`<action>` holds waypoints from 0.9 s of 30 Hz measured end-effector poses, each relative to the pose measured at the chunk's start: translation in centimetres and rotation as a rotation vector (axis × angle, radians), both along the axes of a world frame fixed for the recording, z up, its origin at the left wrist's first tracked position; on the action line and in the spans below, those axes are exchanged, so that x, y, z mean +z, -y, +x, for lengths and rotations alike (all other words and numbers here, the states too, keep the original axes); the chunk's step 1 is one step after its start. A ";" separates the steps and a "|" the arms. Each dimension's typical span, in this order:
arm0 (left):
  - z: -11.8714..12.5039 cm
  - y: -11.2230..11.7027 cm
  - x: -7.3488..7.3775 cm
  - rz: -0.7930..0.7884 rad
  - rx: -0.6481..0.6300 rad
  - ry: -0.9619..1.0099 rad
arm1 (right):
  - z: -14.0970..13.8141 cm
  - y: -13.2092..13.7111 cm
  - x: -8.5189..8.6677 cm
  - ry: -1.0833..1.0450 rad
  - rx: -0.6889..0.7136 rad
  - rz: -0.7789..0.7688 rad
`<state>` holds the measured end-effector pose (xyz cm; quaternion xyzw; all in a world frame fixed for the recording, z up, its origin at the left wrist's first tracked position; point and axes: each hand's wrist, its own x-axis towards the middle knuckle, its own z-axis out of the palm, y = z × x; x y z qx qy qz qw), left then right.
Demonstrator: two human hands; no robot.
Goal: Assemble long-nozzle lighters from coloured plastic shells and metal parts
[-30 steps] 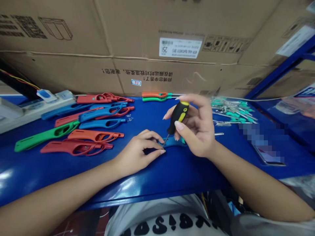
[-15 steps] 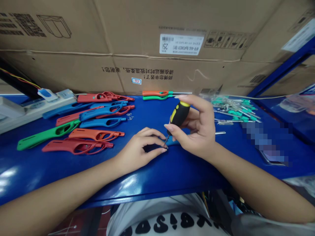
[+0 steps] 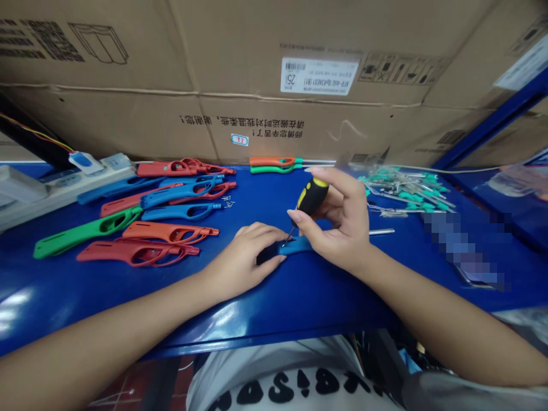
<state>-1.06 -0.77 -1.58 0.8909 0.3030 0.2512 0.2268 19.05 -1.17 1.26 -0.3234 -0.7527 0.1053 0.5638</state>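
Observation:
My right hand [image 3: 342, 220] grips a small black and yellow screwdriver [image 3: 311, 197], its tip pointing down onto a blue plastic lighter shell [image 3: 295, 246] that lies on the blue workbench [image 3: 278, 297]. My left hand [image 3: 246, 257] rests on the left end of that shell, with fingers curled over it and pressing it to the bench. A thin metal tube [image 3: 381, 232] sticks out to the right behind my right hand.
Several red, blue and green lighter shells [image 3: 145, 222] lie at the left. An orange and a green one [image 3: 274, 165] lie at the back. A pile of green-tipped metal parts [image 3: 402, 188] sits at the right. Tiny screws [image 3: 226, 201], a power strip [image 3: 64, 185] and cardboard boxes [image 3: 274, 85] are behind.
My left hand has closed flatter over the shell's left end. The screwdriver has tilted and shifted slightly left, and the shell's blue body shows more between my hands.

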 end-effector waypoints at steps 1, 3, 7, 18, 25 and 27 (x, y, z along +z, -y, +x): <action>0.0 0.0 0.0 -0.007 -0.003 -0.005 | 0.0 0.0 -0.1 0.001 -0.004 0.020; 0.0 -0.1 0.1 -0.018 -0.006 -0.013 | -0.1 -0.1 -0.2 0.009 -0.009 0.057; 0.1 -0.2 -0.1 -0.018 -0.009 -0.005 | -0.2 -0.1 -0.2 0.028 0.033 0.063; 0.0 -0.1 -0.1 -0.043 0.008 0.013 | 0.1 0.3 0.0 0.127 0.131 0.041; 0.1 -0.1 0.1 -0.040 0.015 0.013 | 0.3 0.3 0.0 0.140 0.065 0.026; 0.1 -0.1 0.1 -0.042 0.014 0.015 | 0.3 0.3 -0.1 0.135 0.056 0.027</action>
